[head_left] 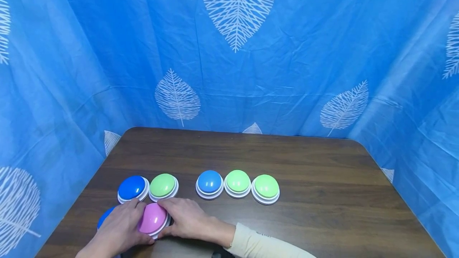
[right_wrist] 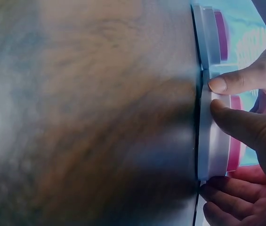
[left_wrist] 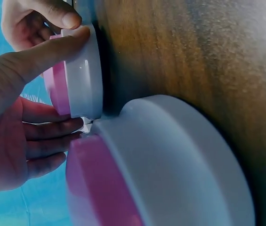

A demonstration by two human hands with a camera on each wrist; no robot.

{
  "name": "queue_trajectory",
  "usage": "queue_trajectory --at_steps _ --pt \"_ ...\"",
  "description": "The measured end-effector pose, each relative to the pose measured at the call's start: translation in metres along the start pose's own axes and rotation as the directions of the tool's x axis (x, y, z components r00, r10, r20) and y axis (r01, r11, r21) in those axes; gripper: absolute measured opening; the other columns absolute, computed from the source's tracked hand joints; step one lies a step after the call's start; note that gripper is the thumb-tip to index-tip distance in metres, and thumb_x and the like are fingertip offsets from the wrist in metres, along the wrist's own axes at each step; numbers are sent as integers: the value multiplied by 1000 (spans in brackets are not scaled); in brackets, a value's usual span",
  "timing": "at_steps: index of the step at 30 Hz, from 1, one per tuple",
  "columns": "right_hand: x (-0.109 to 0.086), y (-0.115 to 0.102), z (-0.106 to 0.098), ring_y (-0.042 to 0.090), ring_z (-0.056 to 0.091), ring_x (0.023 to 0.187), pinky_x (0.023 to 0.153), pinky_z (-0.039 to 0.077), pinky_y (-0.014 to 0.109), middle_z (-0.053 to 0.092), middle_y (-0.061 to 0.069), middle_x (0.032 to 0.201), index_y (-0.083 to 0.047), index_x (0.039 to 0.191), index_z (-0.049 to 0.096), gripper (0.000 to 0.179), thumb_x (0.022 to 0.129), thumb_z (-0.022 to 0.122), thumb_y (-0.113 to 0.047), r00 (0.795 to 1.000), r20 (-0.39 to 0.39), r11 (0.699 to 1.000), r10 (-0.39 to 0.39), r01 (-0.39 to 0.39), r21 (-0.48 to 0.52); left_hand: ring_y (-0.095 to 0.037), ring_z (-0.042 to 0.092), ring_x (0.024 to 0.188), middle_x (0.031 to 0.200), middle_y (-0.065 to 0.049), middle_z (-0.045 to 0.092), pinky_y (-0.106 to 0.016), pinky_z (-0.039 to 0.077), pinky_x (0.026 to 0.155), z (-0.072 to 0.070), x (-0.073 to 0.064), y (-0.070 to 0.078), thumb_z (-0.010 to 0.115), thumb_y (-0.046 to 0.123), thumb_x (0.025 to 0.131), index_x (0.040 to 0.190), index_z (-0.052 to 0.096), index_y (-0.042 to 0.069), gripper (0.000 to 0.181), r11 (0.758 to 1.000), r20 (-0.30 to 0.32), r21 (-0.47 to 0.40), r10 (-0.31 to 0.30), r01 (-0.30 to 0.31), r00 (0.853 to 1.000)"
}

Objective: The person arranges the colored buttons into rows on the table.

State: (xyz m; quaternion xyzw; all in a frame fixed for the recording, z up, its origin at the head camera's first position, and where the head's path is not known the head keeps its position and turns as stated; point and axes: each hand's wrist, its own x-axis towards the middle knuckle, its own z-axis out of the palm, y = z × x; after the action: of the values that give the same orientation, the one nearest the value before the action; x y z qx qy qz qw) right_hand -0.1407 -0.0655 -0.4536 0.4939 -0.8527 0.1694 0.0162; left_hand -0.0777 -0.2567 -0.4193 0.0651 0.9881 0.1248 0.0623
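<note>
A pink dome push button (head_left: pixel 153 218) on a round white base sits on the table between my two hands. My left hand (head_left: pixel 123 222) grips its left side, with the thumb at the near edge of the base. My right hand (head_left: pixel 188 219) holds its right side, thumb near the front and fingers round the back. In the right wrist view, both thumbs press on the white base (right_wrist: pixel 213 141), low over the table. A blue button (head_left: pixel 105 216) is mostly hidden behind my left hand. Another pink button (left_wrist: pixel 100 183) stands close by in the left wrist view.
Behind my hands stand a dark blue button (head_left: pixel 132 187) and a green button (head_left: pixel 162 185). Farther right, a lighter blue button (head_left: pixel 209 181) and two green buttons (head_left: pixel 238 180) form a row. Blue leaf-print curtains (head_left: pixel 287 71) surround the brown wooden table (head_left: pixel 340 194).
</note>
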Motion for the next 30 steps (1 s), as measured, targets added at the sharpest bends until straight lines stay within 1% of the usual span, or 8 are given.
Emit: queue_trajectory --at_steps 2,5,8,12,17,20,24,30 --pt "-1 1 0 -2 58 106 84 47 15 64 -9 122 -17 134 56 73 76 81 -54 1000 -7 1000 -1 1 15 -23 57 88 93 -3 57 -51 50 81 0 0 1 95 51 51 104 64 7 76 1000 5 -24 -17 17 1000" --pt "-2 1 -1 -3 58 105 84 46 14 65 -10 121 -18 133 58 70 76 81 -53 1000 -17 999 0 1 45 -24 57 89 94 -3 58 -51 50 81 0 -2 3 95 50 51 105 64 7 76 999 -12 -38 -22 21 1000" --pt "-4 2 -3 -5 57 105 85 45 13 65 -11 121 -19 133 58 69 77 82 -51 999 -37 997 -2 4 77 -23 57 88 94 -2 57 -49 51 80 0 -5 4 95 49 51 105 64 7 75 1000 -64 -23 14 -15 998" --pt "-7 4 -6 -4 56 109 90 43 12 64 -9 123 -17 135 57 71 78 82 -49 997 -73 994 -19 27 107 -20 57 84 92 0 57 -46 51 76 -1 -9 7 95 50 51 104 64 7 75 998 -127 -12 52 -54 991" --pt "-10 8 -13 -2 55 113 95 41 12 64 -5 126 -13 138 55 73 79 82 -46 994 -108 986 -34 51 158 -18 57 81 91 0 57 -42 52 71 -7 -11 12 94 50 52 104 64 5 75 998 -188 -31 55 -62 981" --pt "-12 11 -18 -1 54 116 97 39 13 62 -3 127 -12 139 53 73 79 83 -42 992 -121 973 -43 69 222 -19 58 84 96 -2 59 -44 53 72 -11 -12 14 94 51 53 108 64 4 78 996 -203 -65 45 -60 978" --pt "-14 14 -25 -1 53 117 98 39 13 61 -2 129 -12 141 51 73 80 84 -36 990 -124 942 -59 97 320 -21 59 88 102 -5 60 -47 53 73 -15 -13 17 92 54 54 114 63 4 84 993 -210 -108 26 -50 977" --pt "-15 20 -31 3 54 120 99 40 16 61 0 131 -11 140 50 75 77 87 -27 980 -183 904 -76 146 401 -22 58 92 108 -7 60 -50 52 74 -19 -16 22 92 54 56 120 62 3 87 985 -276 -157 22 -67 961"
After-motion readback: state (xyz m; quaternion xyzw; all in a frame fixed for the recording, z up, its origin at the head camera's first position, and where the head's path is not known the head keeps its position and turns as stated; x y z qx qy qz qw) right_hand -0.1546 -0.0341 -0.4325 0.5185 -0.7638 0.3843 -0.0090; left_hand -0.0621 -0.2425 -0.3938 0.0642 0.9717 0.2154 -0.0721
